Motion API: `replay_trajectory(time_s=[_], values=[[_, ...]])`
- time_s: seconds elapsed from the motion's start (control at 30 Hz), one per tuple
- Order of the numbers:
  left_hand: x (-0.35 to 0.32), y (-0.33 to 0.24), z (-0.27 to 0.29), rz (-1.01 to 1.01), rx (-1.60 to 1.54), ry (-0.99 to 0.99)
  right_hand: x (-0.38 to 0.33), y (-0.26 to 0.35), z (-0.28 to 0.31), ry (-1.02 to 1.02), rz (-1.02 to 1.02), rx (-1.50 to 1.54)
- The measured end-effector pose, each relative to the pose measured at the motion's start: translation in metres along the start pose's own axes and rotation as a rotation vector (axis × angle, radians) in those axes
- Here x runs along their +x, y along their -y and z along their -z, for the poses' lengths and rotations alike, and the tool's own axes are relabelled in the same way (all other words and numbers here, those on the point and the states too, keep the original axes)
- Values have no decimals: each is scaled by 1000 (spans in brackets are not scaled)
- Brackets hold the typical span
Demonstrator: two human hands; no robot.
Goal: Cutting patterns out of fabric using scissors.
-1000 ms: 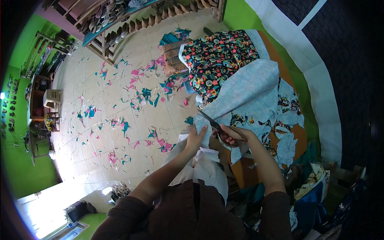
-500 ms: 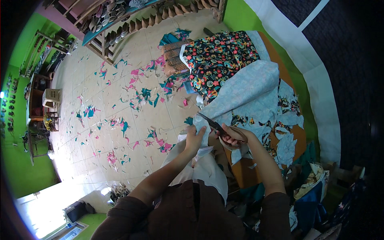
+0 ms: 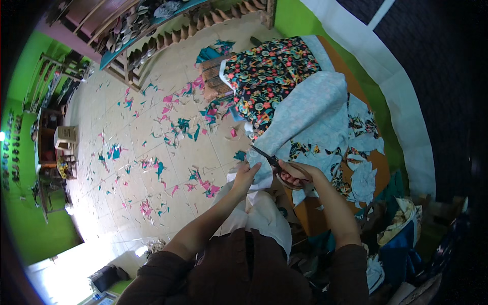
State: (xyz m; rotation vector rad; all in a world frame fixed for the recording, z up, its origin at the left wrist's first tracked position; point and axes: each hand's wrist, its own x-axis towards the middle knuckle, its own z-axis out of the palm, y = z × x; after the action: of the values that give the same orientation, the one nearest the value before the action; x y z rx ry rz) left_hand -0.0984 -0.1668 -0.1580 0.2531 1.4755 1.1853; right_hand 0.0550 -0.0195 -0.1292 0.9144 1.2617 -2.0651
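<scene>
My right hand (image 3: 295, 174) is wrapped round the handles of a pair of dark scissors (image 3: 271, 156), their blades pointing up and left at the cloth. In my left hand (image 3: 245, 175) the edge of a pale-backed fabric (image 3: 305, 109) is pinched, just left of the blades. That fabric stretches away from my hands over an orange-brown table, its pale underside turned up. Beyond the fold its printed side, a black floral fabric (image 3: 277, 68), faces up. Offcut scraps (image 3: 363, 178) of the same cloth lie on the table to the right of my right hand.
Pink and teal scraps (image 3: 183, 124) litter the tiled floor on the left. A woven brown bundle (image 3: 216, 79) sits beside the table (image 3: 325, 223). Shoe racks (image 3: 117, 61) stand at the back left. Piled cloth and bags (image 3: 401, 239) crowd the lower right.
The view has shifted slightly, and the fabric and table appear a little further left. Both hands keep their hold on the cloth and scissors, staying nearly in place.
</scene>
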Motion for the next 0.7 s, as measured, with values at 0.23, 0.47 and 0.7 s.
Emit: replay_trajectory(time_s=[0.23, 0.47, 0.7], values=[[-7, -23, -34, 198, -341, 307, -61, -37, 4, 76, 55, 69], [-10, -46, -87, 274, -491, 487, -120, -106, -17, -83, 391, 412], [-4, -58, -148, 206, -456, 612, -128, -156, -24, -92, 773, 744]])
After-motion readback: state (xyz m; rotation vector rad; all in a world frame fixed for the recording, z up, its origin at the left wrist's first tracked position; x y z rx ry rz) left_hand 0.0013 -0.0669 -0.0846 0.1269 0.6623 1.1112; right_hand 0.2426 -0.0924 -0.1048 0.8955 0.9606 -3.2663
